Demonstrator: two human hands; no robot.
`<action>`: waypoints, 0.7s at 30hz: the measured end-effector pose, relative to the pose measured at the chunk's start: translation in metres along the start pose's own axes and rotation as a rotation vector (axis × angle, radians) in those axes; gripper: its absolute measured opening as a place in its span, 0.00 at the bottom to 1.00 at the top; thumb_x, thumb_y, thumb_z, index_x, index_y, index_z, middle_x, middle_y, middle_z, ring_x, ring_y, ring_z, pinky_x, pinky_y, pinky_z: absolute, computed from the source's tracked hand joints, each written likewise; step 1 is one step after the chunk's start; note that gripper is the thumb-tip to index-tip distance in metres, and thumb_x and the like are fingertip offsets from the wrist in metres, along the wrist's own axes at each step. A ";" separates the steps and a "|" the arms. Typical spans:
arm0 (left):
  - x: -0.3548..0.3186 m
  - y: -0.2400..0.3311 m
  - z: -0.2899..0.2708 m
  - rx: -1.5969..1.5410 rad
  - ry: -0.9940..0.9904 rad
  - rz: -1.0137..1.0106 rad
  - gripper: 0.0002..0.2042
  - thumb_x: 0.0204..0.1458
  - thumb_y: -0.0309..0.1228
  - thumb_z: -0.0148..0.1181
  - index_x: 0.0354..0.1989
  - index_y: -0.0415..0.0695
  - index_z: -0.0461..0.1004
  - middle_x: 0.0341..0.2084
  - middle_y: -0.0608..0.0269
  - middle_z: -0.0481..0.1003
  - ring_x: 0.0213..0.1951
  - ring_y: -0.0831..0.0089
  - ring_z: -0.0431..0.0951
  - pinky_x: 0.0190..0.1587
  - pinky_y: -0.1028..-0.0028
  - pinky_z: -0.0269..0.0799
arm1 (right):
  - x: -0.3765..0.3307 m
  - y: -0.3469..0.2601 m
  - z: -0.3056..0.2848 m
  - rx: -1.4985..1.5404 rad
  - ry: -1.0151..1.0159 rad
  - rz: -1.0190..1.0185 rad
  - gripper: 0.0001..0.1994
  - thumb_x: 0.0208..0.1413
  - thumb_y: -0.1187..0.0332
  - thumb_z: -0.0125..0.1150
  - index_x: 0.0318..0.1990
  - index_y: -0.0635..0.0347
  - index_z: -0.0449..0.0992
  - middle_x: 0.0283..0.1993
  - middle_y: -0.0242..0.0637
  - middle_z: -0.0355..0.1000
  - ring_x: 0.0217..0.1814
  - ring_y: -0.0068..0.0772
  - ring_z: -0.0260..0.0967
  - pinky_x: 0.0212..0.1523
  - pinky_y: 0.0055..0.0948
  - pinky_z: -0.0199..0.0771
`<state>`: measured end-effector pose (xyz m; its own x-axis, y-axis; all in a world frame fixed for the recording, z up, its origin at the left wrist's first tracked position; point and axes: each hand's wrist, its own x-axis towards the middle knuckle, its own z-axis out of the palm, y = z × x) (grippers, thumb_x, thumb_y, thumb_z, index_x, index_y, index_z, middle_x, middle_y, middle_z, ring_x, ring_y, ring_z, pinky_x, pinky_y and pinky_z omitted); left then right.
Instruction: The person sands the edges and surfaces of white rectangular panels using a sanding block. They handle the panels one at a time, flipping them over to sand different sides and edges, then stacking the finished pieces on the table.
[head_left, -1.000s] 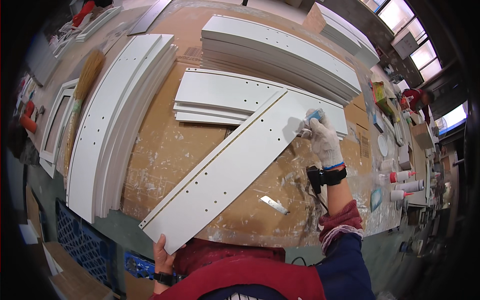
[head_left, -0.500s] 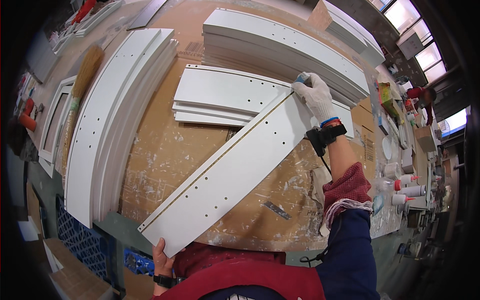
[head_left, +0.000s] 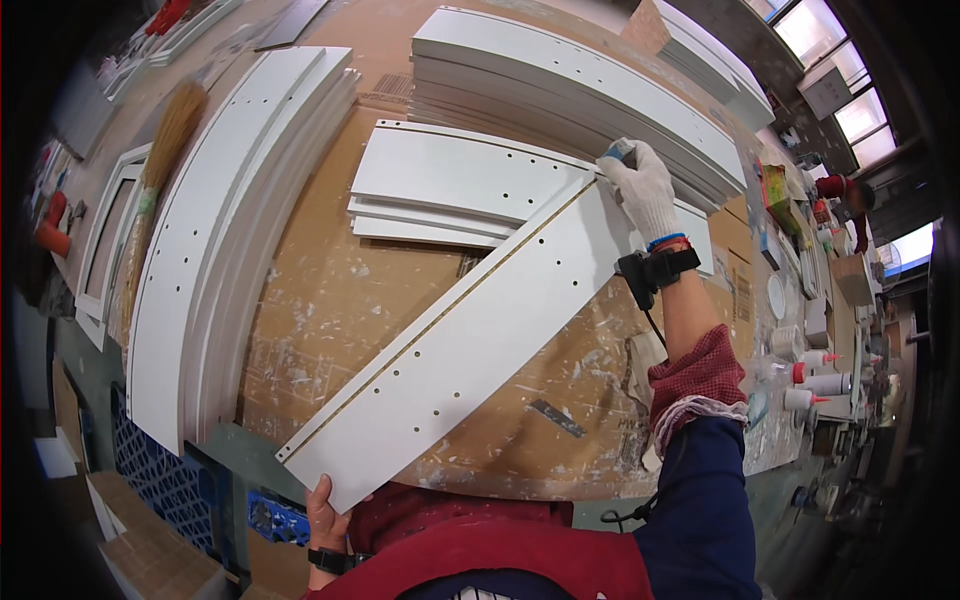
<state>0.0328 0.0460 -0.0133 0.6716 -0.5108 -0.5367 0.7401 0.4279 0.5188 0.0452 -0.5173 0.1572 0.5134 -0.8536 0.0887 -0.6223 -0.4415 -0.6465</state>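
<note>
A long white board (head_left: 450,345) with a groove along one long edge and several drilled holes lies slantwise before me. My left hand (head_left: 325,512), bare, grips its near left end, thumb on top. At the far right end is my right hand (head_left: 640,185) in a white knitted glove, its fingers bent closed around a small blue-grey thing (head_left: 622,150) too hidden to name. The board's far end overlaps a short stack of similar white boards (head_left: 450,172).
A tall stack of white boards (head_left: 580,65) stands behind, another stack (head_left: 165,270) at the left beside a straw brush (head_left: 170,140). Cardboard (head_left: 300,330) covers the table. Glue bottles (head_left: 800,400) stand at the right edge. A blue crate (head_left: 165,490) is below left.
My right hand has shifted slightly right at the board's far end. My left hand keeps its hold on the near end, and the board lies almost the same.
</note>
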 end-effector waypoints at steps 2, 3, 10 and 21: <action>0.002 0.001 0.002 0.016 0.011 -0.001 0.23 0.57 0.33 0.51 0.57 0.36 0.56 0.46 0.45 0.70 0.42 0.49 0.77 0.32 0.51 0.81 | 0.003 0.016 0.003 -0.103 0.011 -0.137 0.18 0.45 0.58 0.59 0.42 0.58 0.73 0.36 0.43 0.75 0.40 0.41 0.73 0.44 0.35 0.69; 0.001 0.002 0.002 0.026 0.019 -0.002 0.23 0.57 0.33 0.50 0.57 0.36 0.56 0.47 0.45 0.70 0.42 0.49 0.77 0.32 0.51 0.81 | 0.003 0.015 0.003 -0.127 0.047 -0.113 0.18 0.46 0.58 0.59 0.43 0.58 0.73 0.36 0.44 0.75 0.40 0.42 0.73 0.44 0.36 0.69; 0.000 0.003 0.003 0.004 0.049 -0.021 0.25 0.55 0.33 0.53 0.58 0.34 0.54 0.46 0.45 0.69 0.42 0.50 0.77 0.30 0.54 0.81 | -0.016 0.014 -0.019 0.070 0.100 -0.017 0.16 0.46 0.60 0.62 0.40 0.60 0.74 0.32 0.37 0.74 0.32 0.29 0.71 0.34 0.29 0.71; -0.008 0.020 0.007 -0.092 -0.187 -0.054 0.29 0.49 0.29 0.55 0.59 0.32 0.53 0.48 0.41 0.67 0.45 0.46 0.75 0.37 0.49 0.79 | -0.119 0.109 -0.071 0.839 0.054 0.131 0.11 0.50 0.67 0.64 0.38 0.58 0.71 0.26 0.27 0.66 0.23 0.16 0.61 0.19 0.17 0.61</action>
<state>0.0417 0.0532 0.0057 0.6193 -0.6605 -0.4246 0.7804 0.4583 0.4253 -0.1257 -0.4835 0.1306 0.4261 -0.9047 -0.0036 -0.0191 -0.0050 -0.9998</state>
